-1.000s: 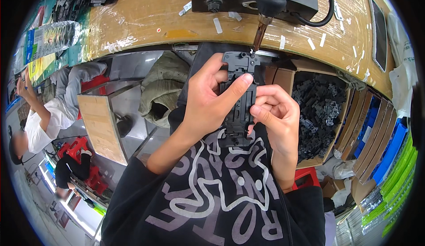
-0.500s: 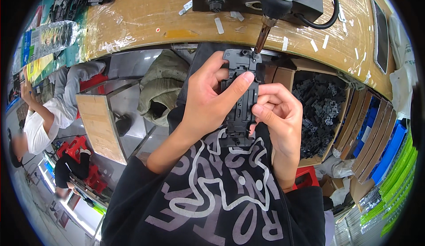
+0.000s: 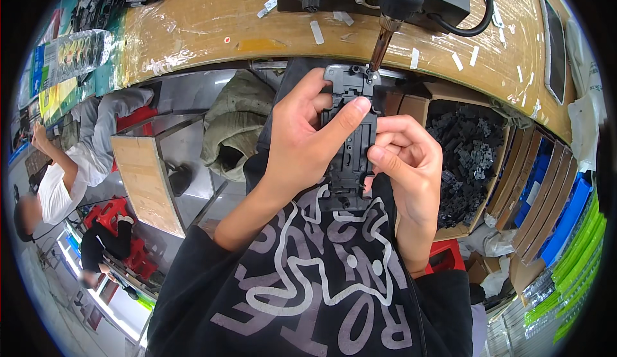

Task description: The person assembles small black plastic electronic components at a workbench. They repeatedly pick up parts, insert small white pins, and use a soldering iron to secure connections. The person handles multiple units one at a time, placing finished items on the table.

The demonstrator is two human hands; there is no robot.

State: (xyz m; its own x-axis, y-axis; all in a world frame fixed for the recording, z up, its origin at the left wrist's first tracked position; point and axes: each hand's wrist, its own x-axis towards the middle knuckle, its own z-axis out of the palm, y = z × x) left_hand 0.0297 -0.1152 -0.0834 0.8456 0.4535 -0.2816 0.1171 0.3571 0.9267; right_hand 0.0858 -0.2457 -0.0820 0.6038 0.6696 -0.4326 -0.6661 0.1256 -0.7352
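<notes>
A long black plastic part (image 3: 352, 151), full of slots and ribs, stands lengthwise in front of my chest. My left hand (image 3: 305, 132) grips its left side, thumb pressed across its face and fingers behind. On the other edge, my right hand (image 3: 410, 161) pinches the lower half between thumb and curled fingers; the fingertips behind are partly hidden. At the part's top right corner is the brown metal tip of a black tool (image 3: 382, 47), which looks like a soldering iron pointing down. Whether the tip touches the part I cannot tell.
A black box (image 3: 353, 0) with a cable stands on the film-covered table (image 3: 193, 29). Below its edge, a carton (image 3: 416, 109) holds many black plastic pieces (image 3: 466, 164). A phone-like slab (image 3: 553, 48) lies at right. Other people (image 3: 64, 170) sit at far left.
The whole view has shifted slightly, so the table, tool and part sit a little higher in the picture. Both hands keep the same grip on the part.
</notes>
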